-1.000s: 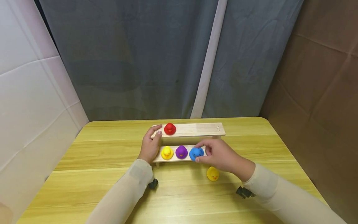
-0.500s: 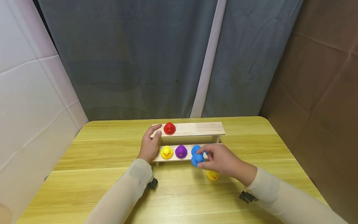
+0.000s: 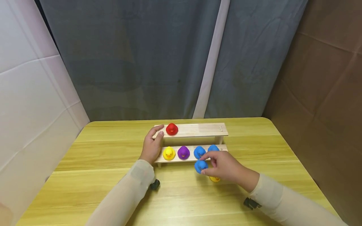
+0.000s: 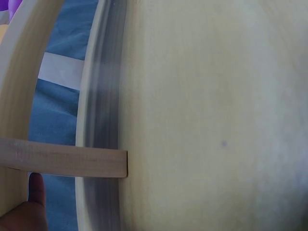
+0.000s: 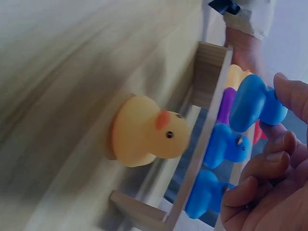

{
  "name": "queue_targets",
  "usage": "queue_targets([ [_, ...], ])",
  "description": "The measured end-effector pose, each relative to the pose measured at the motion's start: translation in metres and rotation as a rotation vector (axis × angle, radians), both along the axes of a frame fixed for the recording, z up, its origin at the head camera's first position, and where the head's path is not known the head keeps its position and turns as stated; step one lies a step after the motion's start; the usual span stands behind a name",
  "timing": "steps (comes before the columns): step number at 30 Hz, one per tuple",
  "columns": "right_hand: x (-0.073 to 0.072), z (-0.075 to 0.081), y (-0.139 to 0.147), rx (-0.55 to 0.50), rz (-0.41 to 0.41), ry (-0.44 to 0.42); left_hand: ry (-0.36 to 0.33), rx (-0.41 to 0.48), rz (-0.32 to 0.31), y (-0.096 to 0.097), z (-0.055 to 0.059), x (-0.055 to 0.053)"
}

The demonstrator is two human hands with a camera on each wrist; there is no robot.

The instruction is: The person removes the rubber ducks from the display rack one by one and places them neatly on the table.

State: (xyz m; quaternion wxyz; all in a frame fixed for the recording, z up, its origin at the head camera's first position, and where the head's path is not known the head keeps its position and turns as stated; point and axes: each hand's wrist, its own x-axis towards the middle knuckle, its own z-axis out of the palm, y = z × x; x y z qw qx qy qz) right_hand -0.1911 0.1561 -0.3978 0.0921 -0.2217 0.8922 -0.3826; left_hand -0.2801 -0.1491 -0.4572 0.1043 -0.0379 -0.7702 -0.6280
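Observation:
My right hand (image 3: pixel 226 164) pinches a blue rubber duck (image 3: pixel 200 166) between thumb and fingertips, just in front of the lower shelf. In the right wrist view that duck (image 5: pixel 255 103) is off the shelf, its base toward the table. On the lower shelf (image 3: pixel 175 161) stand a yellow duck (image 3: pixel 168 153), a purple duck (image 3: pixel 183 153) and two more blue ducks (image 3: pixel 199 152), the right one partly behind my hand. My left hand (image 3: pixel 151 147) grips the left end of the two-step wooden stand. A red duck (image 3: pixel 172 129) sits on the upper shelf (image 3: pixel 200 130), near its left end.
Another yellow duck (image 5: pixel 144 132) stands on the wood-grain table (image 3: pixel 181 201) before the stand, mostly hidden by my right hand in the head view. Behind the table hangs a grey curtain (image 3: pixel 141 62), with a brown cloth (image 3: pixel 319 94) at the right.
My right hand has drawn the blue duck back toward me, off the front of the lower shelf, uncovering the two blue ducks there. My left hand stays in place.

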Motion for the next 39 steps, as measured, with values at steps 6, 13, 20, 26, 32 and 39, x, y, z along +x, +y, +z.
queue_targets([
  [6,0.003,-0.011,0.002,0.023,0.016,0.051,0.007,0.002,0.003,0.001,0.001,0.001],
  [13,0.004,-0.027,0.003,0.078,0.060,0.118,0.009,0.016,0.000,0.001,0.001,0.001],
  [20,0.006,-0.036,0.003,0.159,0.092,0.215,0.001,0.020,-0.002,0.000,-0.001,0.000],
  [26,0.006,-0.045,0.002,0.230,0.125,0.350,0.002,0.016,-0.003,0.001,-0.001,0.000],
  [32,0.006,-0.047,-0.001,0.314,0.143,0.412,0.012,0.021,0.000,0.001,-0.001,-0.001],
  [39,0.007,-0.050,-0.003,0.360,0.134,0.431,0.012,0.024,0.006,0.001,-0.002,-0.001],
])
